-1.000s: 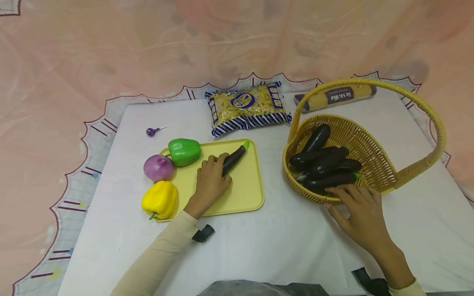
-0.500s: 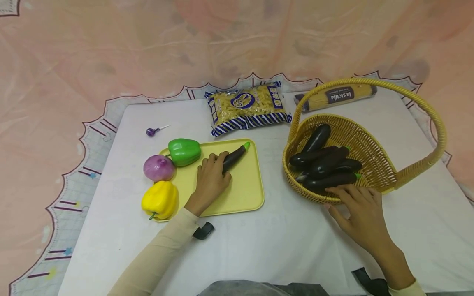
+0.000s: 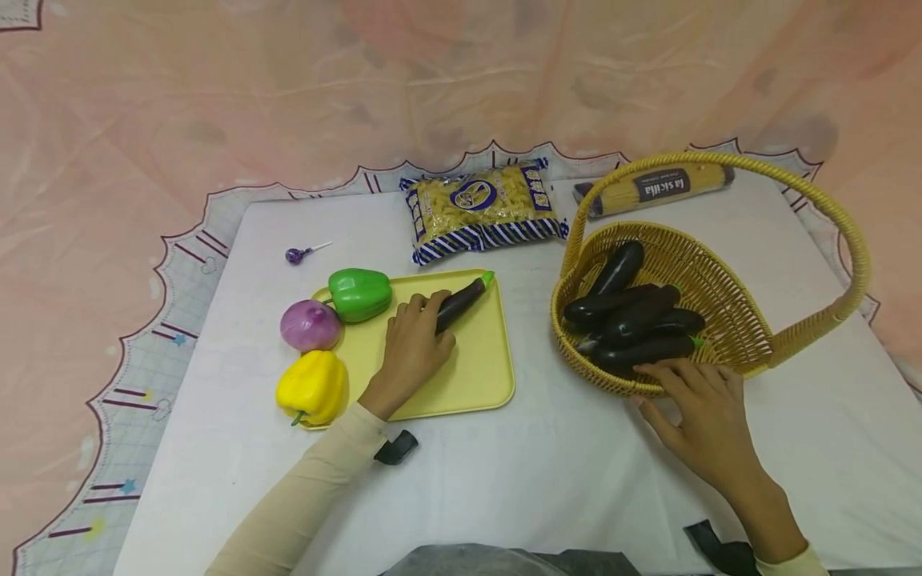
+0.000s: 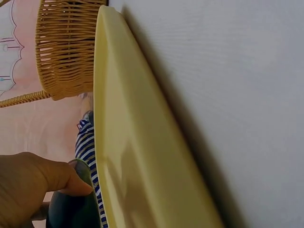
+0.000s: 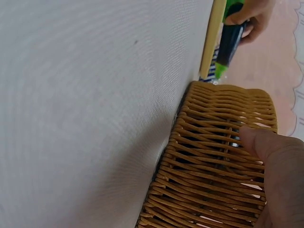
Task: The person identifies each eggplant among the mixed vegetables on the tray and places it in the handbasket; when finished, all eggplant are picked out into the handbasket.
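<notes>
My left hand (image 3: 413, 346) grips a dark eggplant (image 3: 461, 304) with a green stem end, over the yellow tray (image 3: 475, 384). In the left wrist view the thumb presses along the eggplant's side (image 4: 73, 209), and the fingers behind it are mostly hidden. My right hand (image 3: 702, 416) holds the near rim of the wicker basket (image 3: 735, 320), thumb outside and fingers over the edge. The right wrist view shows the thumb against the woven wall (image 5: 209, 156). Inside the basket lie several more dark eggplants (image 3: 637, 316), heaped toward its left side.
A green bell pepper (image 3: 360, 294), a purple onion (image 3: 310, 326) and a yellow bell pepper (image 3: 312, 388) line the tray's left edge. Behind are a lollipop (image 3: 295, 256), a bag of pasta (image 3: 483, 208) and a spaghetti packet (image 3: 659, 188). The basket's tall handle (image 3: 828, 208) arches above it.
The eggplant in my left hand has shifted slightly to the right and away from me. My right hand keeps its place on the basket rim.
</notes>
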Available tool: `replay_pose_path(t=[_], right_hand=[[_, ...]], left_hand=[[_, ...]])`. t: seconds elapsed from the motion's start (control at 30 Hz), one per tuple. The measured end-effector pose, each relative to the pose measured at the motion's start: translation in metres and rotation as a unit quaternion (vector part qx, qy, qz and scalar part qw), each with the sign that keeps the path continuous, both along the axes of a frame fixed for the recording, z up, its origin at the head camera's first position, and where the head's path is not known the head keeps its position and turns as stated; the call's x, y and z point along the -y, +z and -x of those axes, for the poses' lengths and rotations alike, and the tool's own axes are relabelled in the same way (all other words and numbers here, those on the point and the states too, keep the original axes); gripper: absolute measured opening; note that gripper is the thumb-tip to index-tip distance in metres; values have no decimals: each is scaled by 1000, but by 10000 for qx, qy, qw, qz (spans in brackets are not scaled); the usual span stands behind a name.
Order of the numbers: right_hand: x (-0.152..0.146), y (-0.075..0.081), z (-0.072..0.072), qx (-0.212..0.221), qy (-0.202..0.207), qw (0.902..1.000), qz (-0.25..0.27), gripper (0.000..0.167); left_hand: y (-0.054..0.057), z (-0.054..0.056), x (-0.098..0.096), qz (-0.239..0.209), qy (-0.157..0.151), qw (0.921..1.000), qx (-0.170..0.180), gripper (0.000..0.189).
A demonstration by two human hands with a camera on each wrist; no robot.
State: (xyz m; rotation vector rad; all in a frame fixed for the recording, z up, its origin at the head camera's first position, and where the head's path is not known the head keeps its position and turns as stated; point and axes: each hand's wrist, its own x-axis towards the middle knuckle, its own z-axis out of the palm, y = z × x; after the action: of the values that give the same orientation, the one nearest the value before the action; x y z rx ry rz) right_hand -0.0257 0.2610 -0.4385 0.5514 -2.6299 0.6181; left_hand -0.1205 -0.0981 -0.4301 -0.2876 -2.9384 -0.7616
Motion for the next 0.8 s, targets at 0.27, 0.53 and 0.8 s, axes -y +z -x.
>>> replay_pose_path(t=[0.27, 0.53, 0.8], right_hand=[[0, 0, 0, -64, 26, 10000, 40, 44], [1, 0, 0, -56, 47, 10000, 18, 49], [1, 1, 0, -75, 30, 10000, 36, 55]], left_hand=[[7, -2, -4, -28, -73, 10000, -45, 53], [17, -3, -11, -58, -242, 9997, -37, 54], [26, -3, -20, -23, -420, 9990, -162, 53]])
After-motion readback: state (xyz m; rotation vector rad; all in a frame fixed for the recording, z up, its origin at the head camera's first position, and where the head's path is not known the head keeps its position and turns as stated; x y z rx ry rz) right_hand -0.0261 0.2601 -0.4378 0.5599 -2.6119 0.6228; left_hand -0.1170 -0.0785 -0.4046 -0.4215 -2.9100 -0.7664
